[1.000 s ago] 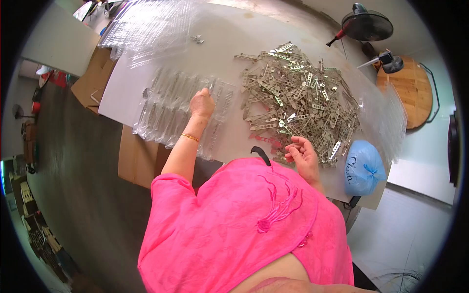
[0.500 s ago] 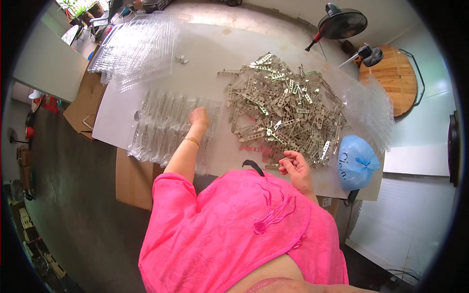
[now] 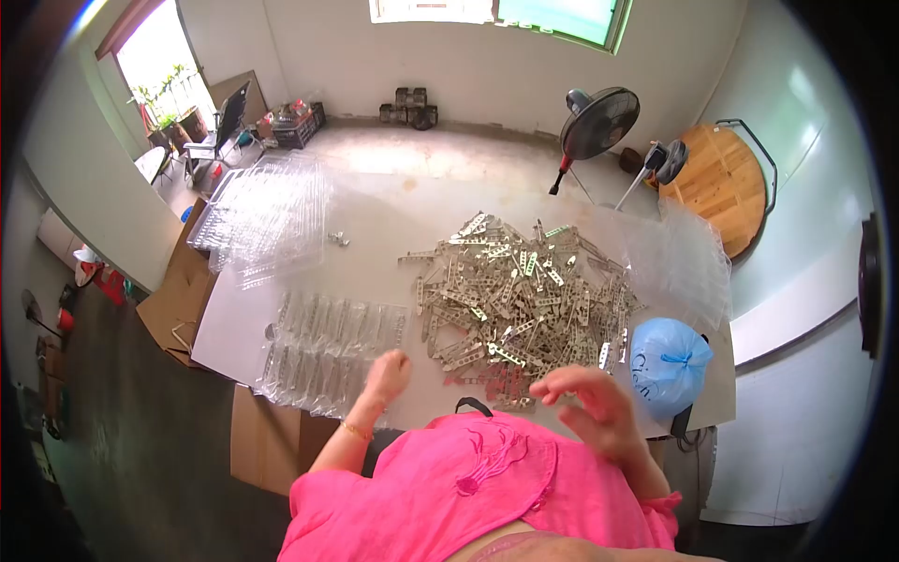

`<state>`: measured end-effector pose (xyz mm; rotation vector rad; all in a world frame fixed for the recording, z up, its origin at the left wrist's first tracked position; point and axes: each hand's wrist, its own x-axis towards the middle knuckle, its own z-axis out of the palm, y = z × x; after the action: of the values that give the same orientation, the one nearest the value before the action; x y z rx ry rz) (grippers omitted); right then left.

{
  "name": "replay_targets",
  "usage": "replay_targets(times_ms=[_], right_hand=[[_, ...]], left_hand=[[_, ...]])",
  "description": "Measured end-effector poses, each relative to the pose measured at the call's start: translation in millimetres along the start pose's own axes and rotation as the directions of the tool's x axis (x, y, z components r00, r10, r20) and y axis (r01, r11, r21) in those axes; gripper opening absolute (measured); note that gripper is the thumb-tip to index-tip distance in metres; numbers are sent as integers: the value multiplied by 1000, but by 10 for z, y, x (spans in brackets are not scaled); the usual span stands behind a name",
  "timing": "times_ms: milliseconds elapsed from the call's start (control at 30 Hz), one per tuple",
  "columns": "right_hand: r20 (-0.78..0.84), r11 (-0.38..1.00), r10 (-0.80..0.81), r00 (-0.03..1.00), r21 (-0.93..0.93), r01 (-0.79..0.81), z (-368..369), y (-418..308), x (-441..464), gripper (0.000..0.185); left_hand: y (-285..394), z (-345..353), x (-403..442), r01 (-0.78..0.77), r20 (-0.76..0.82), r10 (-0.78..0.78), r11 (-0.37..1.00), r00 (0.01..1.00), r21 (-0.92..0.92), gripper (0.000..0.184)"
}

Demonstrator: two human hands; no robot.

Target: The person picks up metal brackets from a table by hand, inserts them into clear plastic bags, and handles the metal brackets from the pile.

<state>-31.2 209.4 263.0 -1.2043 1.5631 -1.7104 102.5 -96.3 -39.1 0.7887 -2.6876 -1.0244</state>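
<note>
A large heap of flat metal pieces with holes (image 3: 529, 295) lies on the pale table (image 3: 375, 206). Left of it is a clear plastic tray (image 3: 328, 351) whose slots hold metal pieces. Over the tray's right front corner is my left hand (image 3: 388, 375), fingers curled closed; what they hold, if anything, is hidden. My right hand (image 3: 590, 403) is raised by the heap's front edge, its fingers apart and nothing visible between them. Something red (image 3: 492, 379) shows under the heap's near edge.
Stacked clear trays (image 3: 267, 215) lie at the back left, more clear plastic (image 3: 688, 262) at the right. A tied blue bag (image 3: 670, 365) sits at the right edge. Small metal bits (image 3: 338, 239) lie near the left stack. Behind are a fan (image 3: 602, 122) and a round wooden board (image 3: 716, 187).
The view has tilted up, showing more of the room. My left hand has drawn back from the tray's middle toward its near right corner. My right hand has lifted, its fingers opening.
</note>
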Motion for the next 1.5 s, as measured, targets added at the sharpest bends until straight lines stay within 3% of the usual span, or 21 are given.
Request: replay_targets(times_ms=[67,133,167,233,267,400,467,567,633,733,767,833,867,967,1033,1067,1167,1233,1300,1467,1500], right_hand=[[158,926,-360,920,177,332,-28,-559,56,34],[145,779,-602,785,324,537,-11,-623,28,34],[138,774,-607,783,325,543,-88,-698,33,34],[360,699,-715,599,341,629,-259,-884,86,29],[98,621,-687,720,595,511,-107,-908,-81,37],[48,509,-791,610,606,611,-193,-914,-60,36],[-131,453,-796,591,517,726,-188,-904,-149,27],[99,609,-746,659,502,614,-561,-945,-249,27],[90,583,-786,611,438,685,-608,-907,-241,31],[380,681,-731,566,447,580,-770,-958,-219,41],[377,685,-728,573,437,582,-810,-990,-231,41],[511,750,-643,570,570,335,-822,-1049,-246,42],[520,705,-698,492,621,344,-798,-1022,-200,44],[446,703,-689,571,602,379,-579,-1161,-328,39],[-127,218,-832,540,820,529,-197,-1201,-331,35],[-215,-67,-939,270,882,467,-106,-1215,-146,38],[-420,-222,-866,271,810,543,196,-1361,-49,41],[-389,-90,-866,315,740,667,202,-1246,-50,44],[45,292,-906,422,787,544,110,-1116,-83,45],[125,310,-868,481,893,326,296,-1035,-16,48],[357,503,-826,435,816,285,174,-1029,45,37]], left_hand=[[174,194,-280,20,120,-8,995,993,-99,29],[337,296,-469,71,303,-33,991,952,-115,34],[426,331,-531,96,409,-48,990,911,-99,38],[725,289,-555,112,497,-34,985,867,-129,41],[846,286,-597,145,586,-21,975,810,-166,45],[1052,493,-757,201,599,-23,952,801,-233,48],[1122,607,-769,174,594,-20,964,804,-202,48],[1172,793,-799,134,557,6,968,831,-211,46],[1108,1033,-793,108,531,41,963,846,-246,46],[1148,1239,-698,18,556,55,992,830,-125,44],[1172,1254,-714,20,536,53,991,842,-129,43],[1213,1297,-722,19,542,60,990,838,-138,42],[1181,1348,-706,49,532,39,987,846,-151,40],[1215,1324,-736,100,530,-8,985,848,-144,37],[1296,1359,-814,108,519,-29,987,854,-122,37],[1426,1362,-700,108,540,-26,987,841,-119,37],[1421,1234,-623,116,576,-32,987,817,-110,38],[1359,1135,-661,130,594,-41,986,803,-108,38],[1399,1121,-552,144,620,-46,983,783,-110,38],[1238,904,-641,203,597,-89,971,797,-126,40],[1235,862,-641,213,583,-97,968,807,-135,40]])
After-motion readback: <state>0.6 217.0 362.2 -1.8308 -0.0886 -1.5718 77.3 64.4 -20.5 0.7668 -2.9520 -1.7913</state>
